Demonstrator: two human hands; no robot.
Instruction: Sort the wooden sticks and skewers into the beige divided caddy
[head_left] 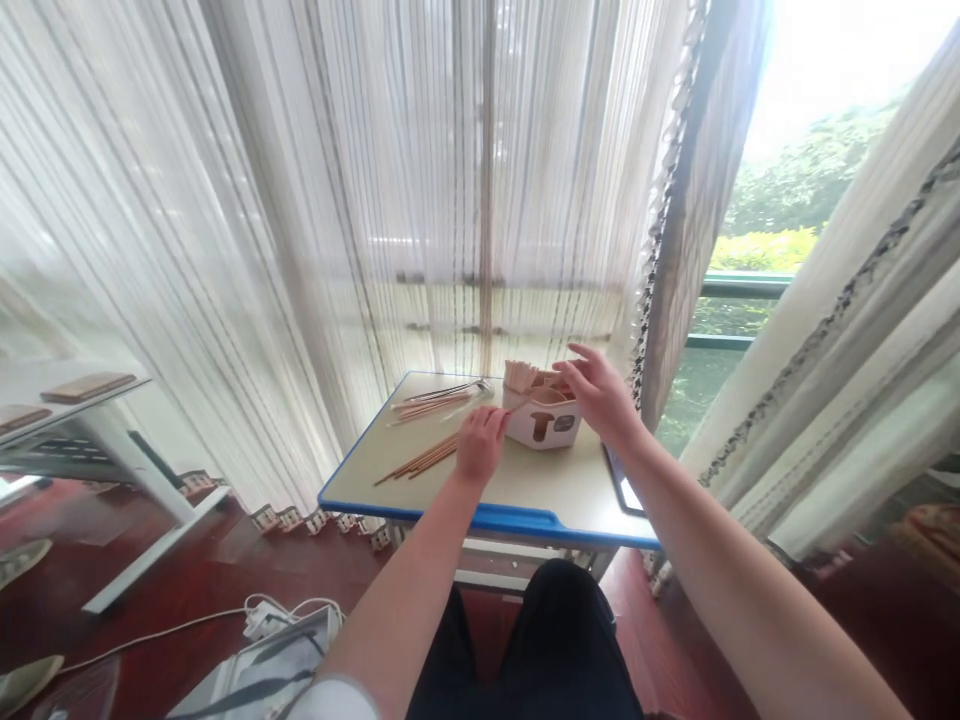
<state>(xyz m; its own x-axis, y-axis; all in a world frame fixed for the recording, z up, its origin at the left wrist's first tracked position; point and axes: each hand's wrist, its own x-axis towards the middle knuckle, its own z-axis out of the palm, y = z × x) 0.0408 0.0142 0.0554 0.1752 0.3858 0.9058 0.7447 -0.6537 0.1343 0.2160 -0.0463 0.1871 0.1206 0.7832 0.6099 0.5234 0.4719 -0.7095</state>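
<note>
A white box point(517, 430) with a large brown letter-like mark stands on the small desk, and a bundle of pale thin sticks point(519, 375) rises from its back left part. My left hand point(480, 442) is at the box's left side with its fingers closed; what they grip is too small to make out. Over the box's right rim, my right hand point(598, 392) is open, its fingers apart. Left of my left hand lie several brown chopsticks point(420, 461). Farther back are thin pale-pink sticks point(431, 407) and metal utensils point(455, 389).
The desk point(352, 480) has a blue edge. A flat dark-edged object point(628, 490) lies by its right side, partly behind my right arm. Sheer curtains point(420, 180) hang just behind. Another table point(75, 400) stands left; a white cable point(172, 625) crosses the floor.
</note>
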